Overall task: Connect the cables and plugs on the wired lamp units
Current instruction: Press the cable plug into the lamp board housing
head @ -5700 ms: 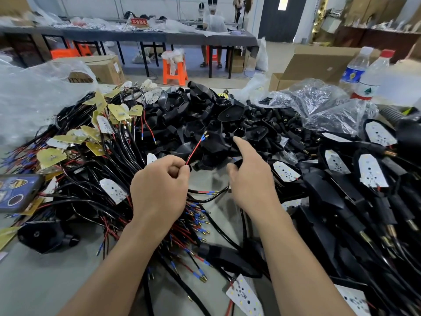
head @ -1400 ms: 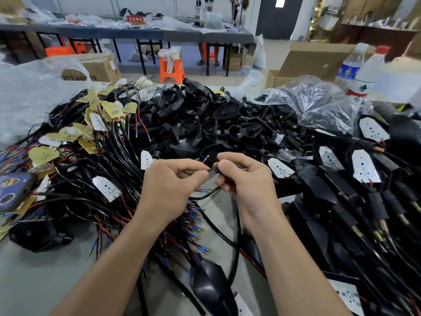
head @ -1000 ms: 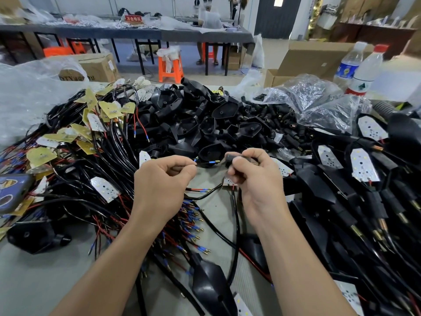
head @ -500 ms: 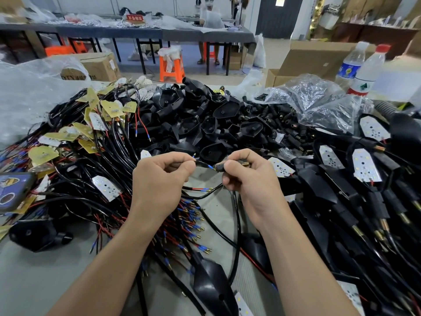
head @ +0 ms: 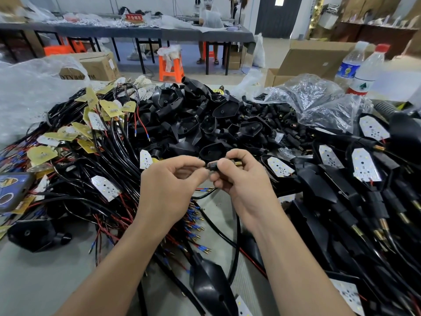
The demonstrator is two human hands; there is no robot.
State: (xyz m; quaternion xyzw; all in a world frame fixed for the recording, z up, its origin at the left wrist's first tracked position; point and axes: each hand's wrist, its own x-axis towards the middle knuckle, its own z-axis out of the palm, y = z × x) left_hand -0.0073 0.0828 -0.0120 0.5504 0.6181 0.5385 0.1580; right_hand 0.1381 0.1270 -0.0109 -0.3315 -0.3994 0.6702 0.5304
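While black cables with yellow and white LED boards (head: 95, 133) heap over the grey table (head: 45, 281) at left, left hand (head: 168, 192) pinches a thin wire end (head: 205, 166) (mostly hidden by fingertips) right at the small black plug with brass threaded tip (head: 214, 165), held above table centre, in front of the pile of black plastic lamp housings (head: 205, 124). Right hand (head: 243, 183) grips that plug, fingers curled round it. Assembled black lamp units with white LED boards (head: 364, 169) lie far right.
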